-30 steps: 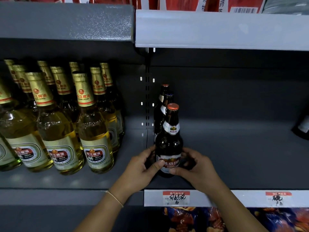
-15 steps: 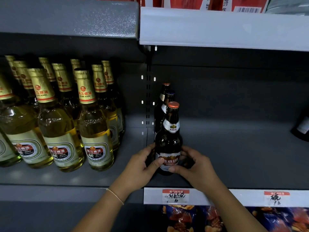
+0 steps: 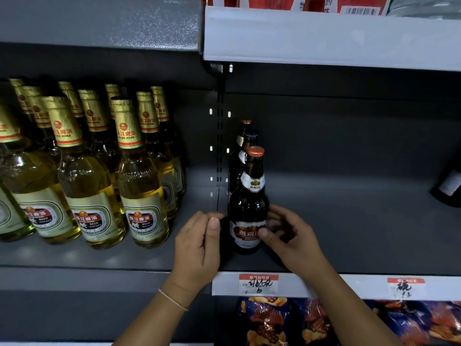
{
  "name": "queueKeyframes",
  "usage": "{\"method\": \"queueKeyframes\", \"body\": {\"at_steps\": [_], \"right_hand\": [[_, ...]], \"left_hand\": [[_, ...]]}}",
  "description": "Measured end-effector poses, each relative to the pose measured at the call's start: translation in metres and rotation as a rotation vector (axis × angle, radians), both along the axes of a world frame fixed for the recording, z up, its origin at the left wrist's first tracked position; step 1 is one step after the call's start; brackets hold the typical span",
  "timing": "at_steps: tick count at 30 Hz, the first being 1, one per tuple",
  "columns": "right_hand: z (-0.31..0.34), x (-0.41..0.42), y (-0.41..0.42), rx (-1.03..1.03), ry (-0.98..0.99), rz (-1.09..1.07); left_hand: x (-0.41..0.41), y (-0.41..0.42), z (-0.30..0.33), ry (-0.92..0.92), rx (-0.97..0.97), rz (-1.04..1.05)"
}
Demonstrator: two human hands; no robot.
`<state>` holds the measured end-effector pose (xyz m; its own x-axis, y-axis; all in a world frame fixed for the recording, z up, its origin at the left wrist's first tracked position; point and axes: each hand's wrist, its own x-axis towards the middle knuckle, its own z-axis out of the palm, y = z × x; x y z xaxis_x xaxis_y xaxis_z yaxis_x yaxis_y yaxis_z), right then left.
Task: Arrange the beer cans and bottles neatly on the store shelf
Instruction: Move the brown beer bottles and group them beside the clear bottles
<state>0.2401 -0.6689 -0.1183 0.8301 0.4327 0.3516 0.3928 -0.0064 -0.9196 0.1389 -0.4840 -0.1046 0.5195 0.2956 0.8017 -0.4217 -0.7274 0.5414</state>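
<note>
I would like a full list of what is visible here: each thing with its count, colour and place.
Dark bottles: three in a row front to back, brown, shelf middle.
Yellow bottles: about ten, gold foil necks, shelf left.
Black bottle: one, partly cut off, right edge.
Shelf: one, grey.
Price tags: two, red and white, shelf front edge.
Snack bags: several, blue, below.
Red packages: several, on the shelf above.
Left hand: just left of the front dark bottle, apart from it.
Right hand: thumb on the front dark bottle's label.
</note>
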Motion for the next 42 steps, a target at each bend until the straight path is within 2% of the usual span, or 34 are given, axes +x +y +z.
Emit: {"method": "queueKeyframes", "body": {"at_steps": [4,10,26,29,36,42], "right_hand": [[0.006,-0.001,-0.009,0.158,0.002,-0.075],[0.039,0.012,-0.052,0.169,-0.087,-0.18],[0.086,0.094,-0.304,0.16,-0.206,-0.587],[0.088,0.114,-0.353,0.13,-0.252,-0.728],[0.082,0.169,-0.438,-0.085,-0.305,-1.087],[0.082,0.207,-0.466,-0.242,-0.195,-1.127]], "left_hand": [[-0.006,-0.031,0.022,-0.076,0.017,-0.132],[0.011,-0.091,0.053,-0.082,0.046,-0.272],[0.176,-0.325,0.11,0.195,0.113,-0.488],[0.203,-0.37,0.108,0.256,0.143,-0.518],[0.252,-0.449,0.109,0.329,0.235,-0.605],[0.276,-0.483,0.105,0.363,0.23,-0.606]]}}
